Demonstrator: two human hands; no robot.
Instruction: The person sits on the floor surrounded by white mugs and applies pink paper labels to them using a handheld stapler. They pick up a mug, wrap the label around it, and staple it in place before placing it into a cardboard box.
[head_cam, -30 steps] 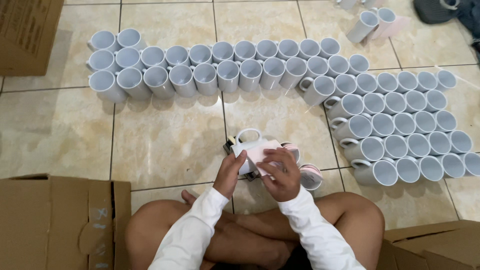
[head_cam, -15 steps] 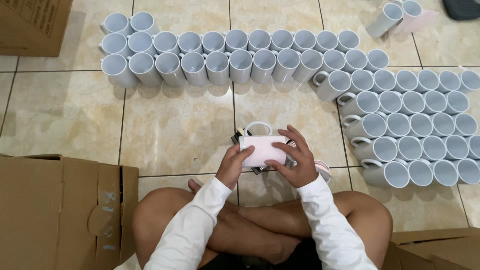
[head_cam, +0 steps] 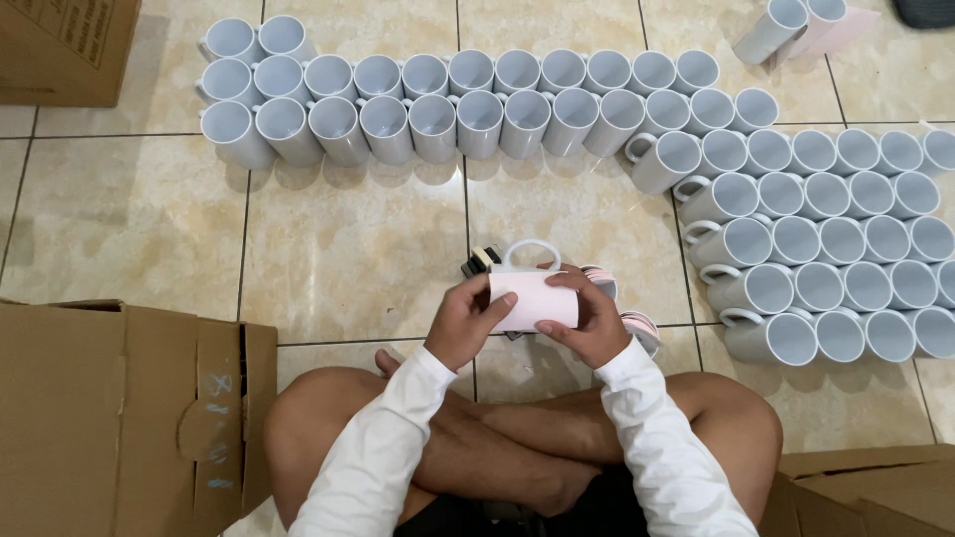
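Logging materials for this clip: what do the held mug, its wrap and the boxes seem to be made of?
Mug: likely glazed ceramic, white and glossy like the rows on the floor. Wrap: probably paper, pale pink, matte, curved snugly. Boxes: brown corrugated cardboard, matte, with folded flaps.

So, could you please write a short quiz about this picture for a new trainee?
1. True or false: the mug held in both hands lies on its side, with its handle pointing away from the person.
2. Which hand touches the end of the mug nearer the cardboard box: A) left hand, B) right hand?
3. Fill in: the rows of white mugs stand on a ____ floor.

Key: 1 true; 2 A; 3 tiled.
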